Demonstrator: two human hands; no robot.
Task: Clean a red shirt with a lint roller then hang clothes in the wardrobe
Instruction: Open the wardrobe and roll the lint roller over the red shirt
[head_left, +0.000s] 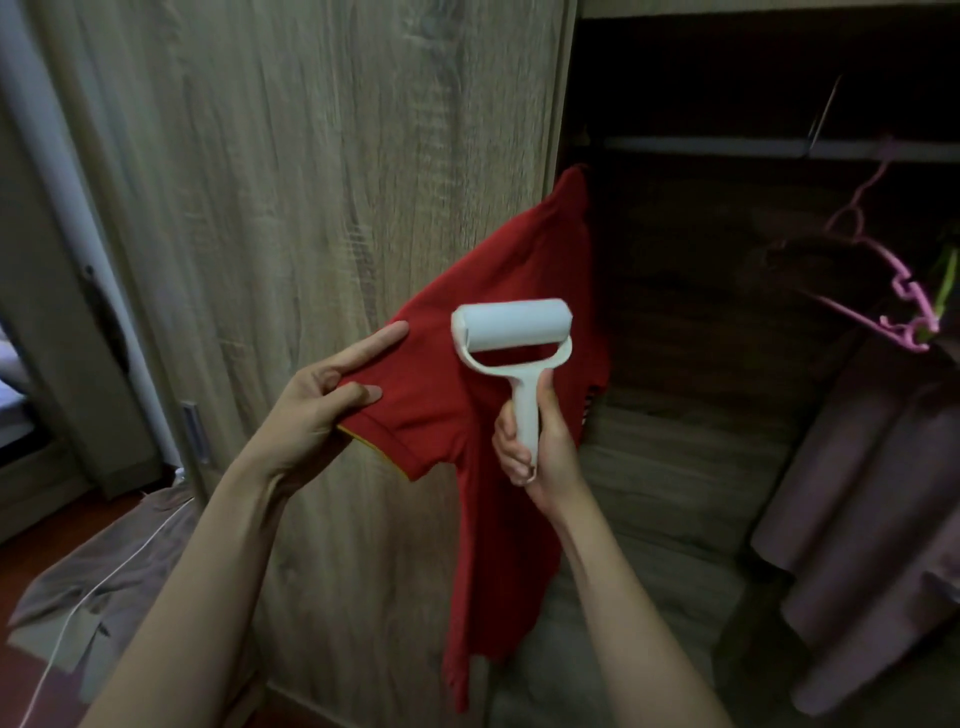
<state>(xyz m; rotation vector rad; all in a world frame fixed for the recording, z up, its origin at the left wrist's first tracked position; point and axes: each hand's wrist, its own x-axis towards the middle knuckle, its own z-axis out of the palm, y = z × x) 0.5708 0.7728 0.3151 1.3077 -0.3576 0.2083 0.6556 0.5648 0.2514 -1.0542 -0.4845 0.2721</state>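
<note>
A red shirt (488, 499) hangs at the edge of the wooden wardrobe door (291, 208), its top at the door's right edge. My left hand (322, 405) pinches the shirt's sleeve near the hem and pulls it out to the left. My right hand (535, 441) grips the handle of a white lint roller (511, 332), whose roll lies against the red fabric near the shoulder.
The open wardrobe (753, 467) is dark inside, with a rail (727, 148) across the top. A pink hanger (904, 296) carries a mauve garment (878, 509) at the right. On the floor at the lower left lie a brownish cloth (109, 582) and a white cable (67, 623).
</note>
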